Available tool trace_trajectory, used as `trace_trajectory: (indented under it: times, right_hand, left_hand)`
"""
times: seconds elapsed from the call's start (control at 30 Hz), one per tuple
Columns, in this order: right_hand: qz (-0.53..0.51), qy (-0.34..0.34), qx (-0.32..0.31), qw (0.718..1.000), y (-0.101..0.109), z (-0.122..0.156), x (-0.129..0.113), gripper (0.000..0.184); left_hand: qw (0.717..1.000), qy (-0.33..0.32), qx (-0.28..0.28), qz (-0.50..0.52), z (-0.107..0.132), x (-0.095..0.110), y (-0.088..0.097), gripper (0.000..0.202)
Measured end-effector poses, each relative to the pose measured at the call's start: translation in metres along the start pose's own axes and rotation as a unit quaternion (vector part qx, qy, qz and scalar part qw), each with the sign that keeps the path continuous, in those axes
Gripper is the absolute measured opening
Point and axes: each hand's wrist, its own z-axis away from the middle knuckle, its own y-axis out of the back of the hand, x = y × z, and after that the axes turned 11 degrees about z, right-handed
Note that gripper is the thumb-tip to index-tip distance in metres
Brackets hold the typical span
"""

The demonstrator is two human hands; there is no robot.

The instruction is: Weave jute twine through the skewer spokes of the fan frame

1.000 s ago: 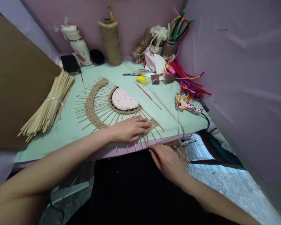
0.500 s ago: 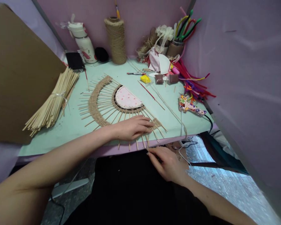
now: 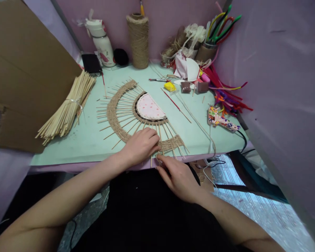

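Note:
On the table lies a half-round woven fan (image 3: 114, 120) of thin wooden sticks with twine bands and a pink spotted fabric centre (image 3: 150, 106). My left hand (image 3: 144, 145) rests on the near part of its outer twine band, fingers curled and closed on the band and sticks; the fingertips are partly hidden. Close below it, at the table's front edge, my right hand (image 3: 177, 175) pinches a strand of twine (image 3: 159, 158) between thumb and forefinger, beside the stick ends.
A tied bundle of sticks (image 3: 68, 108) lies left by a cardboard sheet (image 3: 28, 70). Behind stand a bottle (image 3: 103, 49) and a twine spool (image 3: 138, 42). At right lie a patterned glue gun (image 3: 222, 120), pipe cleaners (image 3: 225, 77), clay packets (image 3: 185, 87) and a red stick (image 3: 174, 104).
My left hand has slid left along the band, its fingers going from flat to curled. My right hand has come up and left, close to it. The view has shifted slightly.

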Motion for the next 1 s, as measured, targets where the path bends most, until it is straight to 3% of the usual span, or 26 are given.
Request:
trace_trajectory:
  times: [0.13,0.3,0.5,0.73,1.0]
  right_hand:
    - [0.007,0.001,-0.004,1.000,-0.002,-0.002,0.000,0.036]
    - [0.013,0.007,-0.031,0.999,-0.001,-0.007,-0.004,0.038]
    - [0.038,0.022,-0.054,0.998,0.003,-0.007,-0.006,0.034]
    - [0.045,0.017,-0.102,0.994,0.007,-0.008,-0.008,0.019]
    - [0.006,0.059,-0.038,0.998,0.008,0.011,0.003,0.028]
  left_hand:
    - [0.995,-0.025,0.029,0.098,0.014,-0.003,-0.004,0.019]
    - [0.987,-0.019,0.004,0.158,0.033,-0.003,0.004,0.035]
    - [0.990,0.008,0.019,0.142,0.039,0.005,-0.005,0.027]
    - [0.991,-0.010,0.037,0.129,0.042,0.007,-0.015,0.024]
    - [0.995,0.007,-0.027,0.098,0.042,0.005,-0.008,0.017]
